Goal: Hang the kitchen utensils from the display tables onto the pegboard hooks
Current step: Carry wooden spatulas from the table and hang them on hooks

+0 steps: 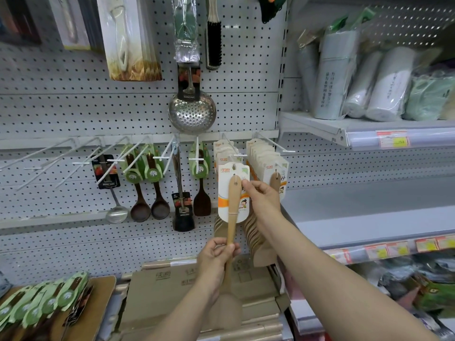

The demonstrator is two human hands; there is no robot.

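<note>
A light wooden spatula (232, 217) with a white and orange card on its handle stands upright in front of the pegboard (61, 104). My left hand (216, 254) grips its handle low down. My right hand (261, 195) pinches the card's right edge near the top. The card's hole is close to the tip of a white hook (240, 155) that holds several identical carded spatulas. A second full hook (275, 143) of them is just to the right.
Dark wooden spoons (140, 207), a steel ladle (117, 214) and a skimmer (192, 112) hang to the left, beside bare hooks (49, 156). Below lie flattened cardboard boxes (172, 286) and green-carded spoons (41, 301). Shelves with wrapped rolls (384, 84) stand to the right.
</note>
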